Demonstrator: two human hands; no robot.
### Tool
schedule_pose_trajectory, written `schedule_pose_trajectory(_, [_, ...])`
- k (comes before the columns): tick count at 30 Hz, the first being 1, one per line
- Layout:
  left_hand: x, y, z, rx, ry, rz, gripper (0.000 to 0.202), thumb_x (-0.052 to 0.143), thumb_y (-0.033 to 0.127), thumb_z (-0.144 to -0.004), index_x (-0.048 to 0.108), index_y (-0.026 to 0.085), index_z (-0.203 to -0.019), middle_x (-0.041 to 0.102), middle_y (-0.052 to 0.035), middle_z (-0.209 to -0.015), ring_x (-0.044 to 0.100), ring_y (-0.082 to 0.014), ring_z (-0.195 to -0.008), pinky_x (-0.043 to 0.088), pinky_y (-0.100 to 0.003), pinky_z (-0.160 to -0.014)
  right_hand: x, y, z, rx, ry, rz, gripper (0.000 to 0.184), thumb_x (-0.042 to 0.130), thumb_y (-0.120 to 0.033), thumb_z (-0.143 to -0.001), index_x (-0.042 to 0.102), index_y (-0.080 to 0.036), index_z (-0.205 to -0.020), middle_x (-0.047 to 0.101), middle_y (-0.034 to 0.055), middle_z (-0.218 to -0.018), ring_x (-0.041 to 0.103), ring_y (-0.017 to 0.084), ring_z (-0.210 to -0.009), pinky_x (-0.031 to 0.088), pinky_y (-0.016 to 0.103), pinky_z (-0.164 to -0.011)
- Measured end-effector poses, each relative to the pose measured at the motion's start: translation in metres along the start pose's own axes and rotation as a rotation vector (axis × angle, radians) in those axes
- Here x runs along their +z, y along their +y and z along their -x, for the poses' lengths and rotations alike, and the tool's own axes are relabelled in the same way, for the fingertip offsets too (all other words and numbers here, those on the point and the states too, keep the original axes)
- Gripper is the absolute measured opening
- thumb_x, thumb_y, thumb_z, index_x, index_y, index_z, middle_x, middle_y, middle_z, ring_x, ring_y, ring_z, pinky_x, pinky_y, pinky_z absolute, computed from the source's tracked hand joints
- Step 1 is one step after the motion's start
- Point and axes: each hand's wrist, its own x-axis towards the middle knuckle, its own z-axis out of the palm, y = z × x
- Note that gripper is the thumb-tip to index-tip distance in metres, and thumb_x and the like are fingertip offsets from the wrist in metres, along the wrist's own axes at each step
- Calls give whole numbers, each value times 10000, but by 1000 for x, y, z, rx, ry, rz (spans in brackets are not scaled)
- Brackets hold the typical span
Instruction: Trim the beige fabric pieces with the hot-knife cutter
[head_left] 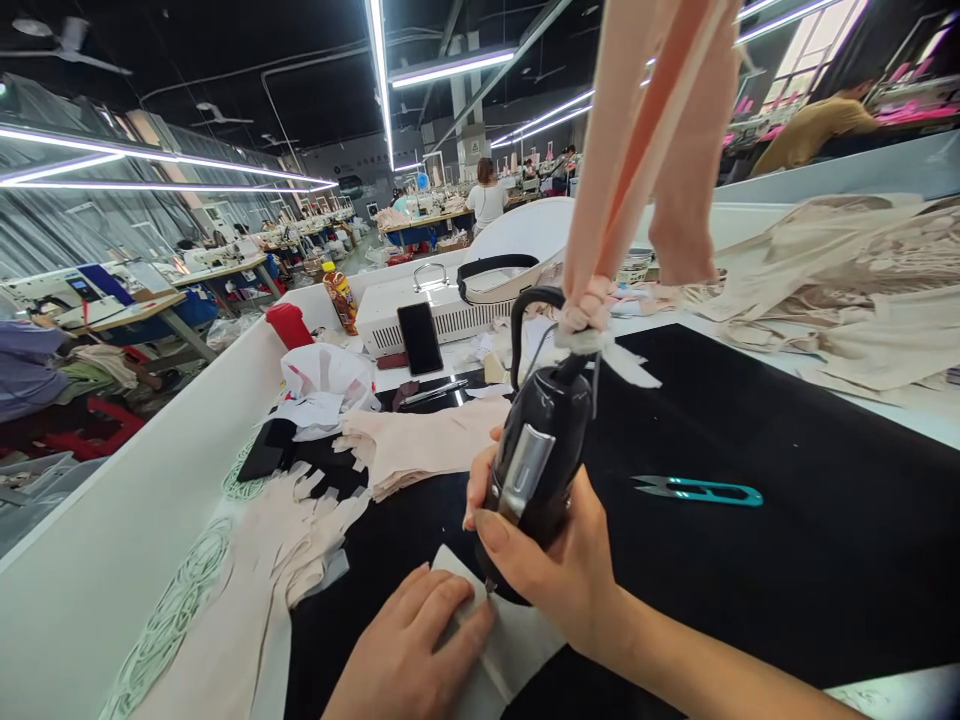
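Observation:
My right hand [559, 560] is wrapped round a black corded hand tool [544, 420] with a silver lever on its side. The tool stands tilted, its narrow metal tip down at a pale fabric piece [525, 640]. My left hand [420, 640] holds that fabric on the black table surface, fingers bent and thumb close to the tip. Part of the fabric is hidden under both hands. From above, a knotted pink cloth strip [622, 150] hangs to the tool's top, beside its black cable [517, 330].
Teal thread snips [701, 491] lie at the right. Left are stacked pale fabric pieces [427, 440], pale green cord [176, 610] and a white plastic bag [326, 380]. A phone [420, 338] leans against a white vented box [375, 320]. Beige fabric [847, 290] is heaped back right.

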Motion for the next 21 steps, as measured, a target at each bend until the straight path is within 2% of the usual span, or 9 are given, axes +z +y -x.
schedule_pose_trajectory(4, [0, 0, 1, 6, -8, -15, 373, 459, 86, -1022, 663, 148, -1327, 708, -143, -1178, 717, -283, -1110, 634, -477, -980, 0, -3, -2, -20, 7, 63, 247, 694, -228, -788, 456, -267, -842, 539, -58, -686, 542, 130, -533, 486, 278, -500])
schedule_pose_trajectory(9, [1, 0, 0, 24, 33, -75, 392, 386, 94, -1059, 675, 182, -1310, 718, -119, -1169, 716, -254, -1094, 636, -449, -976, -4, -13, -4, -25, 25, -14, 259, 709, -199, -786, 502, -268, -925, 591, -57, -696, 592, 133, -534, 529, 268, -507])
schedule_pose_trajectory(15, [2, 2, -2, -4, 2, -73, 401, 401, 68, -1035, 666, 179, -1315, 713, -112, -1181, 705, -253, -1094, 624, -443, -994, -12, -18, 0, -60, 16, -15, 250, 722, -173, -787, 516, -265, -895, 621, -50, -704, 615, 125, -548, 559, 253, -537])
schedule_pose_trajectory(21, [-6, 4, -7, 30, 41, -62, 373, 360, 45, -1055, 661, 114, -1266, 726, -115, -1166, 709, -223, -1104, 610, -406, -1031, -12, -18, 1, -48, 21, -16, 245, 718, -195, -789, 507, -265, -892, 615, -46, -713, 613, 131, -550, 557, 271, -537])
